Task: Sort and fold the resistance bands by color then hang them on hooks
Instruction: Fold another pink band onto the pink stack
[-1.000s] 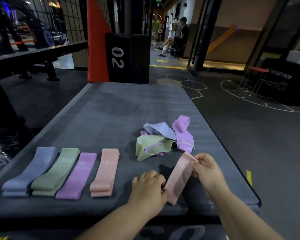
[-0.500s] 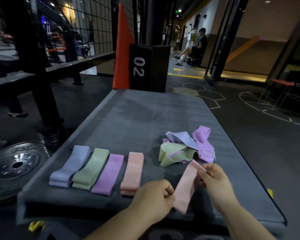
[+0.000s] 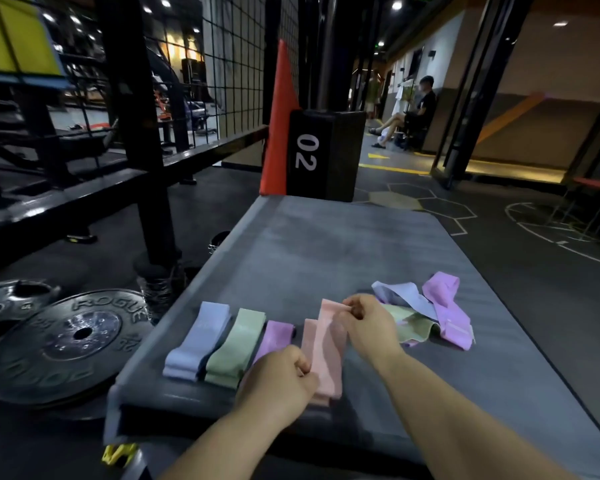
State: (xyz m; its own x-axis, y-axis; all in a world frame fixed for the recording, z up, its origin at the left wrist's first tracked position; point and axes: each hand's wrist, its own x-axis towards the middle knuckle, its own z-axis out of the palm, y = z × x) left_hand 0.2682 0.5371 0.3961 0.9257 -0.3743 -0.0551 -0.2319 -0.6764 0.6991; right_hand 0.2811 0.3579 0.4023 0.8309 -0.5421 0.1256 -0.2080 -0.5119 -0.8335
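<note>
A flat pink band [image 3: 329, 351] is stretched between my hands over the pink stack [image 3: 308, 336] on the grey mat [image 3: 326, 251]. My left hand [image 3: 278, 382] pinches its near end; my right hand [image 3: 368, 323] pinches its far end. To the left lie folded stacks in a row: blue [image 3: 198, 341], green [image 3: 238, 348] and purple [image 3: 276, 337], the purple one partly hidden by my left hand. A loose tangle of blue [image 3: 404, 297], green [image 3: 413, 327] and purple bands [image 3: 447, 306] lies to the right of my right hand.
Black weight plates [image 3: 63, 344] lie on the floor left of the mat. A black rack post [image 3: 142, 140] stands beyond them. A black box marked 02 [image 3: 323, 154] and an orange wedge [image 3: 278, 119] sit past the mat's far end. A person [image 3: 413, 112] sits far back.
Both hands have carried the pink band leftward from the mat's right side to over the pink stack. The camera view has swung left and upward.
</note>
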